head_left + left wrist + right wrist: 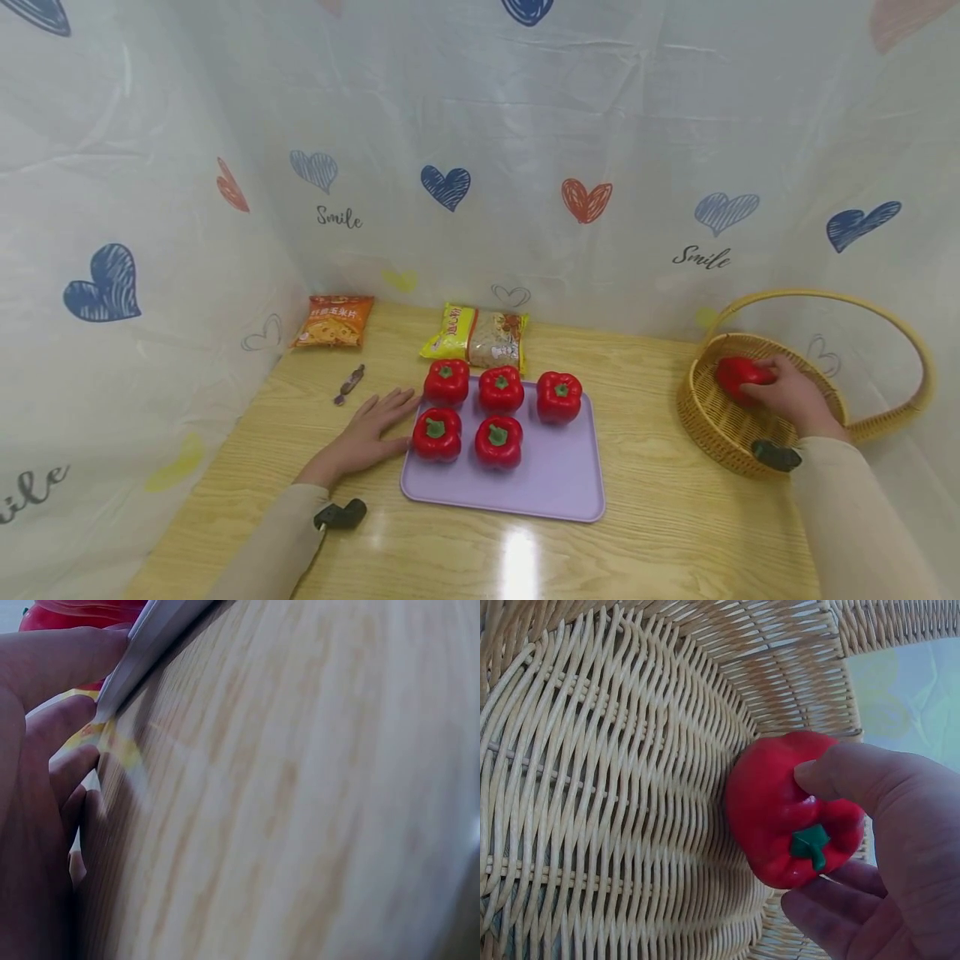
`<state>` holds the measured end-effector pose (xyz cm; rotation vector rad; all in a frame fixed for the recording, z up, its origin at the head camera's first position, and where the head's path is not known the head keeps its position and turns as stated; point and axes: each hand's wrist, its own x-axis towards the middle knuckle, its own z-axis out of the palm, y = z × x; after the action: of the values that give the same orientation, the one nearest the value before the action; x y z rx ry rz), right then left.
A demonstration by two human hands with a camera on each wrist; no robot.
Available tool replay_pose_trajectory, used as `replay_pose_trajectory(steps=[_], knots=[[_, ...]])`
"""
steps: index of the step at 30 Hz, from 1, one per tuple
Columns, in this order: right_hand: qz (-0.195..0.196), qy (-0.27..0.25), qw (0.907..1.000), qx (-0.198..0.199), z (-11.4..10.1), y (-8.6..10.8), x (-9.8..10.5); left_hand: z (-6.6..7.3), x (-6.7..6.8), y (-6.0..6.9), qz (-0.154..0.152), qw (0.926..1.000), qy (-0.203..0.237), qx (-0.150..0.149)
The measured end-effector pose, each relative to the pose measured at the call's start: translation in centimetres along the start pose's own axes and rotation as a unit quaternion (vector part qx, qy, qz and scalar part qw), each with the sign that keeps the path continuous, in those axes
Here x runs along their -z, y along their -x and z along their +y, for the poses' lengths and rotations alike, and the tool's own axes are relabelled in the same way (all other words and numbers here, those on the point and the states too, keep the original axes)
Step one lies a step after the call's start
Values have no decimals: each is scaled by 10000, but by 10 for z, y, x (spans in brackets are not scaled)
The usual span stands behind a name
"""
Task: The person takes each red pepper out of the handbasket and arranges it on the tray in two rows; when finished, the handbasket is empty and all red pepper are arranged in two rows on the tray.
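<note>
Inside the wicker basket [720,454], my right hand [798,396] grips a red bell pepper [780,817], thumb on one side and fingers on the other. The pepper's green stem shows in the right wrist view. My left hand [369,437] lies with straight fingers at the left edge of the lilac tray [517,492]; its thumb and a fingertip touch the rim. On the tray sit several red bell peppers [498,442], two in the front row and the others behind. The tray's front and right part is bare.
Behind the tray lies a yellow snack bag [480,337]. An orange snack bag [333,321] and a small brown wrapped item [349,385] are at the left. The basket's tall handle [892,312] arches upward. A heart-print curtain [517,142] encloses the wooden table [637,533].
</note>
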<state>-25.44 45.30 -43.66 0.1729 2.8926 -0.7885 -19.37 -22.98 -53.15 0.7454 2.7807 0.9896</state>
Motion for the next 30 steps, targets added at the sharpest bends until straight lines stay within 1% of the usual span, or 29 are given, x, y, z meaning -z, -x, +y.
replay_pose_trajectory(steps=[8, 13, 16, 19, 22, 26, 30], knots=[[47, 268, 9992, 305, -2, -4, 0, -1, 0, 1, 52, 10000, 27, -76], [146, 420, 9982, 409, -5, -3, 0, -5, -3, 1, 210, 9994, -30, -269], [223, 403, 9980, 430, -7, -1, 0, -5, -3, 2, 275, 9990, -3, -339], [322, 327, 9981, 404, -8, 2, 1, -3, -1, 1, 284, 9991, 48, -324], [403, 250, 9980, 410, -9, 5, 2, -2, 0, 1, 211, 9995, 58, -239], [496, 267, 9976, 395, -9, 9, 3, -1, 0, 0, 36, 10000, 35, -84], [629, 185, 9971, 375, -9, 13, 3, -1, 0, -1, -1, 10000, -33, -40]])
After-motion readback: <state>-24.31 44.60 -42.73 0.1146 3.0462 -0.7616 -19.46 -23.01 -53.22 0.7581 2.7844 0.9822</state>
